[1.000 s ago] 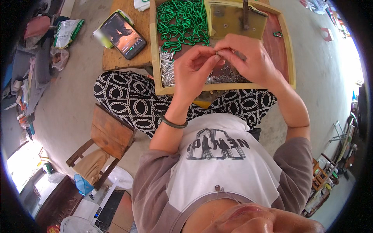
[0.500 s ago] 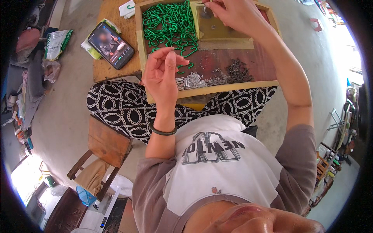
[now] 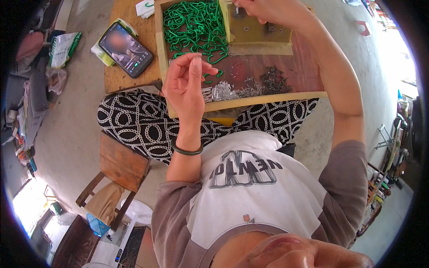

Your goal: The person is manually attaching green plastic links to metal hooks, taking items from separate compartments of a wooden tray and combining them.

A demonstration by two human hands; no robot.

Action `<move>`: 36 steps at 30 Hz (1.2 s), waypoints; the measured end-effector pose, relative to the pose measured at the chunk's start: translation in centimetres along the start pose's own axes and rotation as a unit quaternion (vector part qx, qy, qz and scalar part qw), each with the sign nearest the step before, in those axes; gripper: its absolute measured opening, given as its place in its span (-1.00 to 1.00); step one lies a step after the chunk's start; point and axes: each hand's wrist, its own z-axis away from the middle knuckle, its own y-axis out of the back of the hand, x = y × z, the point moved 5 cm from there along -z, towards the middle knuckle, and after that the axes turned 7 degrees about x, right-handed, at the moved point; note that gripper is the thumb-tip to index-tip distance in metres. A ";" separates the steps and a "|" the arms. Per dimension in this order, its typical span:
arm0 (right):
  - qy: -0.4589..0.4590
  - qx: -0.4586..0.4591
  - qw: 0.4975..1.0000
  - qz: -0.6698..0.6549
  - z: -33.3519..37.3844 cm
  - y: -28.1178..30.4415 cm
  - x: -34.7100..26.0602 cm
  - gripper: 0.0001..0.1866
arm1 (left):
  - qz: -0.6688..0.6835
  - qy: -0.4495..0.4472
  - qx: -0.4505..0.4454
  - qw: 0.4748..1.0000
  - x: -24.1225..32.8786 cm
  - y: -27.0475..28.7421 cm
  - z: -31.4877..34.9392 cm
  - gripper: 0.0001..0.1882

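My left hand (image 3: pixel 187 82) hovers over the near left part of a wooden-rimmed tray (image 3: pixel 263 101). Its thumb and forefinger press together; whatever they pinch is too small to make out, and the other fingers are loosely curled. Beneath it lie a few loose green hooks (image 3: pixel 218 57). My right hand (image 3: pixel 272 11) is at the top edge, over a flat brownish plate (image 3: pixel 254 35) in the tray. Its fingertips close near a short metal post (image 3: pixel 237 10) on that plate; what they grip is partly cut off. A heap of green hooks (image 3: pixel 194 27) fills the far left compartment.
Small silver pins (image 3: pixel 223 91) and dark screw-like pieces (image 3: pixel 275 80) lie along the tray's near rim. Left of the tray, a phone (image 3: pixel 126 50) with a lit screen rests on a packet on the wooden table (image 3: pixel 117 82). A wooden chair (image 3: pixel 123 156) stands at the lower left.
My right hand has shifted slightly at the plate, its fingers more curled, and its forearm has swung a little right. My left hand keeps its place. The phone's picture has changed.
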 end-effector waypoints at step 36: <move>0.225 0.164 0.952 -0.129 9.7 -0.3 -3.6 -0.39 | -0.010 0.174 -0.184 0.968 -0.2 -3.9 -2.0 -0.85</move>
